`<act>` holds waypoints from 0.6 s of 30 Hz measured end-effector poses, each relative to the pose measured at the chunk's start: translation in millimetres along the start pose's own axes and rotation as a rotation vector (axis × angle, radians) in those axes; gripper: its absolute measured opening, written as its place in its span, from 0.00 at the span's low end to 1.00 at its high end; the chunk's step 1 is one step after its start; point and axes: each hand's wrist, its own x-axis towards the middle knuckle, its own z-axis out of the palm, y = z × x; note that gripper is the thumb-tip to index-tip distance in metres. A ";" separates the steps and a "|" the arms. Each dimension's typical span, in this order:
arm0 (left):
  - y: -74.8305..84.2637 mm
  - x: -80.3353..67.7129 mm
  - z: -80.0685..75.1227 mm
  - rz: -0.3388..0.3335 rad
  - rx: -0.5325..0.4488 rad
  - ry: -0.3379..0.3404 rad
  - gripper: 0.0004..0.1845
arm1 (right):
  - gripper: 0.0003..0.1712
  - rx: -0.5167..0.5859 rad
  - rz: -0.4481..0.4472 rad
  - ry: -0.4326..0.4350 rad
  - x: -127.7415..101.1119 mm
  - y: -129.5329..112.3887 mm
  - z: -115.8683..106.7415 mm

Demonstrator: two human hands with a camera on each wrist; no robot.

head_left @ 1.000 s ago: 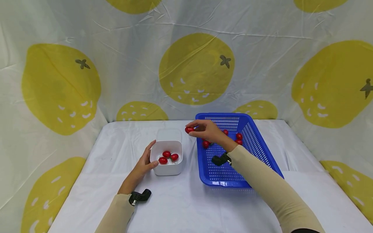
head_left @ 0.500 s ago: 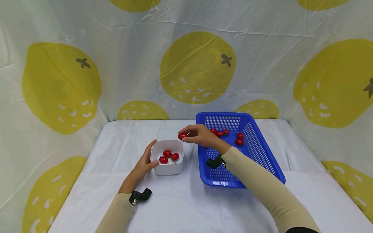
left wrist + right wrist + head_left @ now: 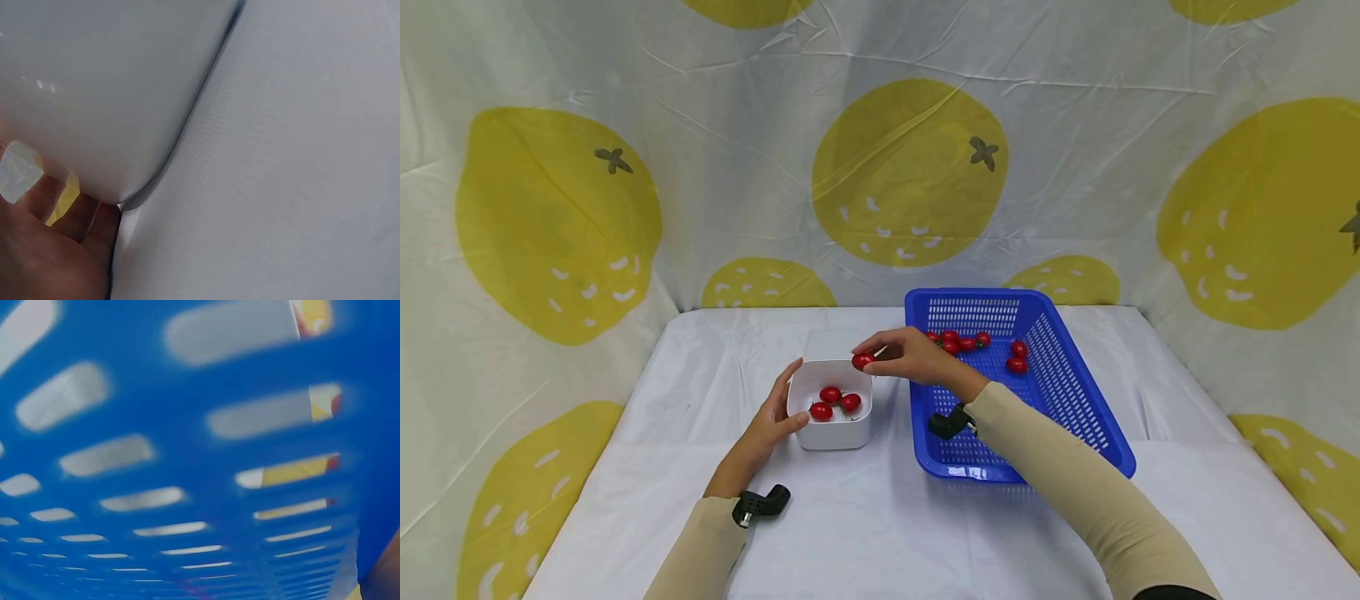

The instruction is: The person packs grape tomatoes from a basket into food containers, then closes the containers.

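Observation:
My left hand [image 3: 767, 423] holds the left side of a square white plastic container [image 3: 837, 435], thumb at its near corner and fingers along its side. In the left wrist view, the fingers [image 3: 75, 219] lie against the glossy container wall [image 3: 125, 106]. Inside the container sit 3 red cherry tomatoes [image 3: 830, 395]. Over its far right rim, my right hand [image 3: 917, 358] pinches another cherry tomato [image 3: 862, 362] between thumb and fingers. The right wrist view is filled mostly by slotted blue basket wall [image 3: 156, 406], with only a sliver of hand at its lower right.
A blue perforated basket [image 3: 981, 473] stands right of the container, under my right forearm. Several cherry tomatoes [image 3: 1017, 365] lie inside it, toward the back. A translucent lid [image 3: 827, 343] lies behind the container. White cloth [image 3: 880, 533] covers the table, and a lemon-print curtain [image 3: 737, 167] hangs behind.
My right hand has carried the pinched tomato left and down from beside the basket to the container's far right rim. My left hand has stayed on the container.

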 end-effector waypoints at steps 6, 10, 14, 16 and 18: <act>1.8 -1.6 0.0 -0.004 -0.005 -0.002 0.45 | 0.22 -0.009 0.028 -0.047 -1.0 -2.7 4.9; 2.0 -1.7 0.0 0.000 -0.004 -0.001 0.45 | 0.24 -0.063 0.037 -0.075 -2.5 -5.3 7.4; 2.5 -1.6 0.4 -0.018 0.003 0.006 0.44 | 0.24 -0.100 0.024 -0.092 -3.3 -5.4 9.2; 2.2 -1.4 0.4 -0.023 0.005 0.007 0.44 | 0.23 -0.122 0.008 -0.104 -3.1 -4.9 10.3; 1.6 -1.4 0.2 -0.022 0.002 0.008 0.44 | 0.23 -0.148 -0.007 -0.118 -2.8 -4.3 11.3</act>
